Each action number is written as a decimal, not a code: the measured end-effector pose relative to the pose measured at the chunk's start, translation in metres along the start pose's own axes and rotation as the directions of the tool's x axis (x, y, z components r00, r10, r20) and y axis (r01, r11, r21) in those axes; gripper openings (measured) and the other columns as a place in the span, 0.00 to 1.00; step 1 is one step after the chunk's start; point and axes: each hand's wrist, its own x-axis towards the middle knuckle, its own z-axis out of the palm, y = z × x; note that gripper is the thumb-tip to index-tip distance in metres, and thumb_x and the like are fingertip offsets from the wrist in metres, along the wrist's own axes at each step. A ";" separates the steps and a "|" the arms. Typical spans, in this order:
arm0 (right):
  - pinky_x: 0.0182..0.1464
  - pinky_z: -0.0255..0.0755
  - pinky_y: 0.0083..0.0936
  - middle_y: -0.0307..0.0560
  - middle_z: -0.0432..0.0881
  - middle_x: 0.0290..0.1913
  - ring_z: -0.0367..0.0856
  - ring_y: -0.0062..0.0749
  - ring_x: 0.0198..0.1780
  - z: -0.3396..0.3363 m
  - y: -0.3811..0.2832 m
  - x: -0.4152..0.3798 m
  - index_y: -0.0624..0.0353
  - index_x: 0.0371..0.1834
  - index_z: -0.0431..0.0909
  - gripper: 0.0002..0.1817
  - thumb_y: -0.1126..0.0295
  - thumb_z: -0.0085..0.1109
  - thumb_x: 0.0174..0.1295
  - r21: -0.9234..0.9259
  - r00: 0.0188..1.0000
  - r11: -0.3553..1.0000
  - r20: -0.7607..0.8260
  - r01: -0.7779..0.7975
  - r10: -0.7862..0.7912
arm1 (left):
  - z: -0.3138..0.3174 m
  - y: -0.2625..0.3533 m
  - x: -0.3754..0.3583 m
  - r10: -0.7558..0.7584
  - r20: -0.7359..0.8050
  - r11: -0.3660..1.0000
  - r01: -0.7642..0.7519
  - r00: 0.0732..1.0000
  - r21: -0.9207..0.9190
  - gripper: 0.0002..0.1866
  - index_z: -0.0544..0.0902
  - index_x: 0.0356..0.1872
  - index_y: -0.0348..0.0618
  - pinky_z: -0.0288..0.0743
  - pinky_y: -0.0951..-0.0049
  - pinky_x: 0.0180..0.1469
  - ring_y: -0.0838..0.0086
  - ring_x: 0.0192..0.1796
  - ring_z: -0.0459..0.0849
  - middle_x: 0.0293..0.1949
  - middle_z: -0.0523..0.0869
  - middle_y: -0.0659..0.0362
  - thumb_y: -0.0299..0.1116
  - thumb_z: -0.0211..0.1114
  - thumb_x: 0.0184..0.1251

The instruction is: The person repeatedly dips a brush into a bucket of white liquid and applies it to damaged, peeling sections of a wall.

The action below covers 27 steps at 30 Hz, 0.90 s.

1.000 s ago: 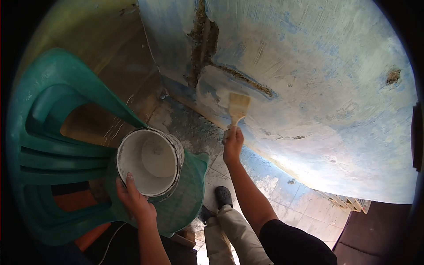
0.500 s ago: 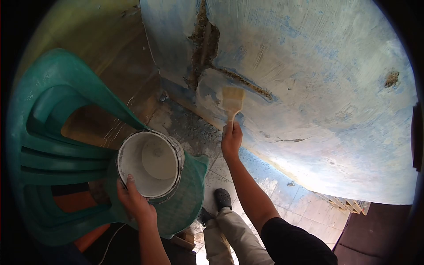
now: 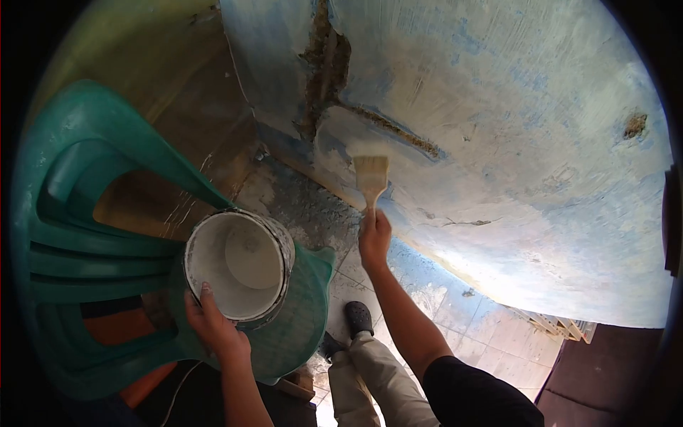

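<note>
My right hand (image 3: 374,235) is closed around the handle of a wide paintbrush (image 3: 371,173), its bristles pointing up against or close to the wall; touching cannot be told. The wall (image 3: 498,142) is patchy blue and white, with a deep broken channel and a side groove above the brush. At the left, my left hand (image 3: 215,324) grips the rim of a bucket (image 3: 276,313), thumb inside the edge. A whitish liquid or coating shows in the bucket's bottom. The bucket rests tilted on the seat of a green plastic chair (image 3: 306,313).
The chair's slatted back fills the far left. Below lies a tiled floor (image 3: 455,313) with dust and debris along the wall base. A wooden slatted piece (image 3: 551,324) leans at lower right beside a dark brown surface (image 3: 597,377). A small hole (image 3: 634,126) marks the wall at right.
The paintbrush and my right hand have moved slightly down along the wall. My left hand still holds the bucket, which stays on the chair.
</note>
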 end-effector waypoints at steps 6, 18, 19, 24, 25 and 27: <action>0.33 0.65 0.36 0.50 0.74 0.24 0.71 0.35 0.27 -0.049 0.020 0.026 0.66 0.38 0.79 0.14 0.64 0.52 0.76 -0.203 0.949 0.967 -0.239 0.156 -0.203 | 0.004 0.000 -0.001 0.017 -0.028 1.000 -0.017 0.999 -0.003 0.21 0.74 0.63 0.35 0.80 0.67 0.53 0.66 0.54 0.84 0.57 0.82 0.49 0.37 0.58 0.76; 0.42 0.69 0.45 0.62 0.78 0.36 0.77 0.49 0.36 0.003 0.008 -0.001 0.74 0.50 0.72 0.15 0.68 0.46 0.77 -0.223 0.850 0.973 -0.499 0.060 -0.167 | -0.005 -0.003 0.004 -0.005 0.036 1.000 0.005 0.999 0.007 0.21 0.73 0.63 0.35 0.79 0.68 0.51 0.66 0.53 0.85 0.56 0.82 0.49 0.37 0.58 0.76; 0.40 0.68 0.46 0.60 0.78 0.34 0.75 0.48 0.34 0.018 0.005 0.010 0.73 0.50 0.73 0.15 0.68 0.47 0.77 -0.237 0.824 0.967 -0.527 0.092 -0.208 | -0.003 -0.002 0.003 -0.002 0.026 1.000 0.002 1.000 -0.004 0.22 0.73 0.64 0.35 0.79 0.69 0.51 0.66 0.54 0.85 0.56 0.82 0.49 0.37 0.58 0.76; 0.39 0.68 0.47 0.64 0.80 0.35 0.78 0.54 0.35 0.070 -0.031 0.004 0.73 0.47 0.75 0.14 0.68 0.49 0.74 -0.172 0.855 0.972 -0.467 0.162 -0.225 | -0.004 0.000 0.001 -0.025 0.024 1.000 0.024 0.999 0.019 0.22 0.72 0.64 0.36 0.80 0.68 0.50 0.66 0.55 0.84 0.57 0.81 0.49 0.38 0.58 0.76; 0.40 0.68 0.47 0.65 0.80 0.35 0.79 0.57 0.36 0.079 -0.034 0.002 0.72 0.46 0.75 0.14 0.68 0.50 0.74 -0.172 0.881 0.954 -0.370 0.247 -0.295 | -0.005 -0.001 0.002 -0.032 0.024 0.999 0.031 0.999 0.012 0.22 0.72 0.64 0.36 0.80 0.69 0.49 0.67 0.55 0.84 0.57 0.81 0.49 0.38 0.58 0.76; 0.40 0.68 0.47 0.67 0.81 0.35 0.80 0.60 0.37 0.082 -0.039 0.002 0.72 0.45 0.76 0.14 0.68 0.50 0.73 -0.163 0.892 0.931 -0.272 0.326 -0.360 | -0.007 -0.004 0.003 -0.039 0.025 0.999 0.039 0.999 0.009 0.22 0.72 0.64 0.37 0.79 0.69 0.48 0.67 0.55 0.84 0.56 0.81 0.50 0.38 0.58 0.76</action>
